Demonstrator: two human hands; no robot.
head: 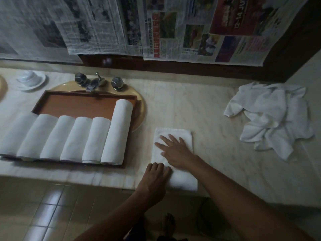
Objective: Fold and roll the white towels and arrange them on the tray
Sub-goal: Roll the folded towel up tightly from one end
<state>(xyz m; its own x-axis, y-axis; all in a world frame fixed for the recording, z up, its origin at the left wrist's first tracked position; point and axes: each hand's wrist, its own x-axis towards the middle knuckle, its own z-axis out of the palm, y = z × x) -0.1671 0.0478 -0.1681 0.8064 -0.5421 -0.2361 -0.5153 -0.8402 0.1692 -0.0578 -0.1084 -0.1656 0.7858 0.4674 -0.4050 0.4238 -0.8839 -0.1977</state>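
Head view looks down on a marble counter (205, 105), kinda dim and a bit blurry. A folded white towel (181, 134) lies flat near the front edge, just right of the wooden tray (78, 105). The right hand (175, 152) rests flat on top of it, fingers straight and spread. The left hand (156, 174) sits at the towel's near left corner with fingers curled; it looks like it's gripping the edge, though that's hard to make out. Six rolled towels (86, 136) lie side by side on the tray, which sits over a tan sink basin (139, 108). A crumpled pile of towels (271, 115) sits well off to the right.
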